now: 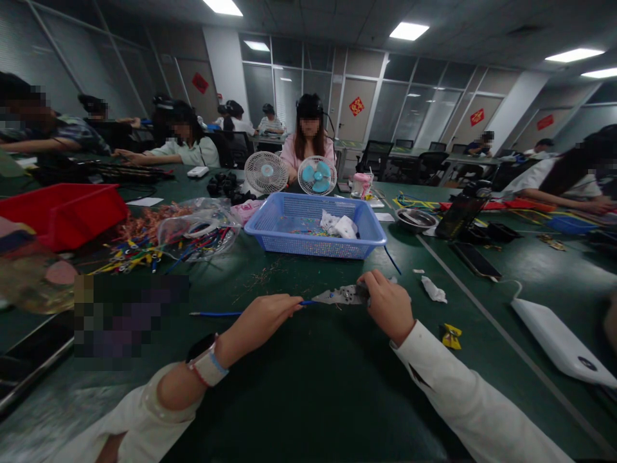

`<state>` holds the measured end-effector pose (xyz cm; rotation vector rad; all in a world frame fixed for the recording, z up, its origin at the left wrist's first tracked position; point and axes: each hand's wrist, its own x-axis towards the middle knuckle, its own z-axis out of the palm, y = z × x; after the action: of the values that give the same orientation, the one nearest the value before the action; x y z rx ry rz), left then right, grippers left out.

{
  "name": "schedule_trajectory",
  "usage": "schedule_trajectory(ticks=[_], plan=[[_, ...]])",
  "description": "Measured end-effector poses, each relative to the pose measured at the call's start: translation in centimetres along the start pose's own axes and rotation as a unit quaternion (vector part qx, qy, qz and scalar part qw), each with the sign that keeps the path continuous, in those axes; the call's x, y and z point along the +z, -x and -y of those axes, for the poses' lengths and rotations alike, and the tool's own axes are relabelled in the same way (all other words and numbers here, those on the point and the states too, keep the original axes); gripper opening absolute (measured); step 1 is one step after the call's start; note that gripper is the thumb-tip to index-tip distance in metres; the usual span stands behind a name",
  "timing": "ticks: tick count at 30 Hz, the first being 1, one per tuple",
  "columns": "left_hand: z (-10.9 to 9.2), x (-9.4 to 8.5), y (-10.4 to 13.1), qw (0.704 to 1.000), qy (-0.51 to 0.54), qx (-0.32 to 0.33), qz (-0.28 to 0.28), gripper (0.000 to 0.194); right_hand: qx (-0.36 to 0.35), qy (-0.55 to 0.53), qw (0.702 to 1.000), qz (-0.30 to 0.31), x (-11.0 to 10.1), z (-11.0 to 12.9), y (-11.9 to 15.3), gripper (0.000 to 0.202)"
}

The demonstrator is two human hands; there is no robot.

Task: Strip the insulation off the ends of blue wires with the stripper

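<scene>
My left hand [260, 321] is closed on a blue wire [216, 314], pinching it near one end. The wire's other end sticks out to the left, above the green tabletop. In my right hand [388, 305] is a pair of wire strippers [342, 295], its handles mostly hidden by my fingers. The grey jaws point left, and their tip meets the short piece of blue wire that extends beyond my left fingertips. Whether the jaws are fully closed on the wire I cannot make out. Fine copper strands [260, 276] lie scattered just beyond my hands.
A blue plastic basket [315, 249] with scraps and crumpled tissue stands ahead. To the left are a red bin [62, 215] and a heap of wires [144, 241]. On the right lie a tissue [434, 290], a yellow wrapper [451, 336], a phone [476, 260] and a white power bank [562, 337].
</scene>
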<state>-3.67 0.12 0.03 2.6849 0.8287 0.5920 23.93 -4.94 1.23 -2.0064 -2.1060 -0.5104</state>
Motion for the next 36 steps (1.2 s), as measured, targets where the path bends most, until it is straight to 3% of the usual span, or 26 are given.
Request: schedule_trajectory(ticks=[10,22,29,36], plan=[[-0.2,-0.1,-0.1,0.999,0.028,-0.029,-0.019,0.033,-0.025,-0.056,0.998,0.020,0.7,0.2,0.0,0.059],[-1.0,0.0,-0.3,0.994,0.058,-0.090,-0.031,0.030,0.003,0.022,1.000,0.019,-0.2,1.6,0.1,0.043],[-1.0,-0.1,-0.3,0.998,0.025,-0.050,-0.042,0.030,0.018,0.029,0.998,0.055,-0.4,1.4,-0.1,0.032],[-0.5,0.3,-0.2,0.998,0.014,-0.016,-0.061,0.029,0.039,-0.058,0.992,0.109,-0.9,1.1,0.0,0.034]])
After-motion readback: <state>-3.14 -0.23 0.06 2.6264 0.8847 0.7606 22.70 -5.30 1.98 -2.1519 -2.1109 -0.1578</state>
